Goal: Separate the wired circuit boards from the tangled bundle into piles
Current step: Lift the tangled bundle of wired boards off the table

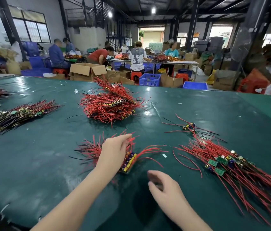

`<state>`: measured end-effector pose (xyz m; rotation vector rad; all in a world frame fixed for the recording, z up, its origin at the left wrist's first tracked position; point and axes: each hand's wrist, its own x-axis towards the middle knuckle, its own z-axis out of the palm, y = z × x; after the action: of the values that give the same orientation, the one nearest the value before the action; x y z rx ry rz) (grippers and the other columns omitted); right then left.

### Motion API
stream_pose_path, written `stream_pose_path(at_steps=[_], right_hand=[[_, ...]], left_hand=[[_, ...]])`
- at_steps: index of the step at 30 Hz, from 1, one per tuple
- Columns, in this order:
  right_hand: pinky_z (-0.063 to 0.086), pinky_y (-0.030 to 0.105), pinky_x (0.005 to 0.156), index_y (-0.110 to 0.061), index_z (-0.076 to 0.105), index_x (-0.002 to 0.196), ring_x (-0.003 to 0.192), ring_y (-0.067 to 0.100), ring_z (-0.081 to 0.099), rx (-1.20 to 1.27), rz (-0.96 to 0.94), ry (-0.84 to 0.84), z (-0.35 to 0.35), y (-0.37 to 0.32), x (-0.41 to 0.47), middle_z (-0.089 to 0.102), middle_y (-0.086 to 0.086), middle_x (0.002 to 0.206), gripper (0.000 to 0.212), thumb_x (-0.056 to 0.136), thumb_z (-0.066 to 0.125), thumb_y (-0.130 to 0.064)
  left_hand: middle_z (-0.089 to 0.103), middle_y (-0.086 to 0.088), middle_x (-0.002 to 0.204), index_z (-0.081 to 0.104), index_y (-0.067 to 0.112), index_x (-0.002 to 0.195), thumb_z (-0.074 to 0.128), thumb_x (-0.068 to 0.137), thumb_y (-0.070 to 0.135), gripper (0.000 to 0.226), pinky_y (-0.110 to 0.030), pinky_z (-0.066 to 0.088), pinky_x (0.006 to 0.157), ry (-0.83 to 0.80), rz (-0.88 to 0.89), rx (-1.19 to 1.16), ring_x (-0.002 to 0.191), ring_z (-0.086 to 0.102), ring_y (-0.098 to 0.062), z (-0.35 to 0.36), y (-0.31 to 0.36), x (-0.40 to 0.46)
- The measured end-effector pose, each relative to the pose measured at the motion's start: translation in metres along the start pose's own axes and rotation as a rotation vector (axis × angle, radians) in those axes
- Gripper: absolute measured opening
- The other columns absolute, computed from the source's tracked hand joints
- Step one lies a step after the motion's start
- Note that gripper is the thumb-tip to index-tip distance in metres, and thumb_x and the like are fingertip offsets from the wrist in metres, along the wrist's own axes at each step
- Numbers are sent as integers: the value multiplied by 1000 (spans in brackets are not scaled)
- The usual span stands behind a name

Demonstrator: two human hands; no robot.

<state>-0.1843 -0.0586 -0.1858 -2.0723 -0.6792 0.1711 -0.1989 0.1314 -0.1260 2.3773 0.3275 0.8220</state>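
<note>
Left hand lies palm-down on a near pile of wired circuit boards on the green table cover, fingers reaching into the red wires; whether they grip, cannot tell. Right hand hovers beside it, loosely curled, empty. Tangled bundle sits farther back, centre.

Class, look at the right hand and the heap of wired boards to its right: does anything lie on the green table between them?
Nothing visible does. The right hand hovers open above bare green table, and only a loose red wire trails from the right heap toward it. The left hand rests on a separate bundle.
</note>
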Motion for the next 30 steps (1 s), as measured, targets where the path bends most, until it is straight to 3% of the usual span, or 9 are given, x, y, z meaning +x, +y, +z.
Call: stream_pose_path(at_steps=[4, 8, 11, 16, 20, 23, 26, 28, 30], right_hand=[[57, 28, 79, -5, 52, 118, 78, 20, 65, 578, 364, -53, 5, -23, 31, 63, 15, 109, 23, 96, 48, -4], [60, 34, 74, 3, 56, 101, 88, 28, 62, 906, 438, 37, 6, -35, 48, 65, 24, 102, 14, 98, 50, -9], [58, 44, 79, 10, 57, 110, 94, 32, 64, 1002, 416, 96, 3, -34, 50, 66, 28, 106, 23, 97, 53, -9], [59, 41, 71, 6, 59, 104, 80, 31, 64, 998, 448, 82, -4, -29, 50, 66, 24, 93, 16, 96, 53, -6], [60, 35, 61, -3, 66, 95, 71, 19, 69, 971, 404, 102, -9, -17, 48, 73, 10, 82, 12, 95, 54, -5], [59, 36, 57, -4, 65, 91, 69, 20, 70, 1132, 364, 162, -17, -11, 50, 74, 9, 80, 12, 94, 53, -2], [59, 35, 59, -1, 64, 101, 79, 27, 70, 1310, 306, 157, -26, -6, 53, 72, 14, 90, 15, 92, 53, -5], [59, 32, 60, -5, 65, 99, 74, 22, 71, 1382, 290, 135, -28, -5, 54, 72, 11, 88, 17, 85, 57, -10], [58, 29, 57, -8, 67, 93, 69, 18, 71, 1420, 283, 104, -31, -4, 55, 73, 9, 84, 20, 76, 61, -16]], left_hand=[[74, -3, 104, 71, 11, 114, 53, 93, -1, 30, -29, 53, 93, -8, -43, -287, 91, 71, -8, 1, 27, 1], [74, 2, 99, 71, 19, 109, 53, 94, -1, 31, -24, 55, 88, -34, -71, -475, 86, 71, -2, 3, 42, 1], [73, 6, 101, 72, 16, 110, 55, 93, 0, 29, -23, 53, 91, -66, -43, -471, 91, 69, 0, 5, 51, -5], [72, 8, 109, 71, 22, 111, 56, 91, -4, 36, -20, 52, 90, -162, 84, -414, 100, 65, 3, -7, 55, -18], [74, -1, 98, 72, 21, 103, 54, 90, 3, 28, -22, 56, 72, 199, 59, -743, 90, 71, -15, -46, 36, -24], [68, 2, 113, 67, 27, 110, 56, 90, 5, 32, -15, 47, 85, 448, -193, -595, 106, 62, -12, -56, 1, -19], [52, -13, 136, 53, 14, 129, 53, 96, 12, 32, -25, 43, 91, 250, -569, -833, 108, 55, -16, -38, -19, -15], [57, -20, 123, 60, 9, 113, 49, 97, 22, 24, -30, 48, 83, -7, -766, -1153, 91, 60, -21, -25, -22, -12], [66, -19, 114, 69, 5, 100, 52, 89, 36, 37, -40, 54, 86, -312, -839, -1381, 95, 66, -29, -18, -20, -9]])
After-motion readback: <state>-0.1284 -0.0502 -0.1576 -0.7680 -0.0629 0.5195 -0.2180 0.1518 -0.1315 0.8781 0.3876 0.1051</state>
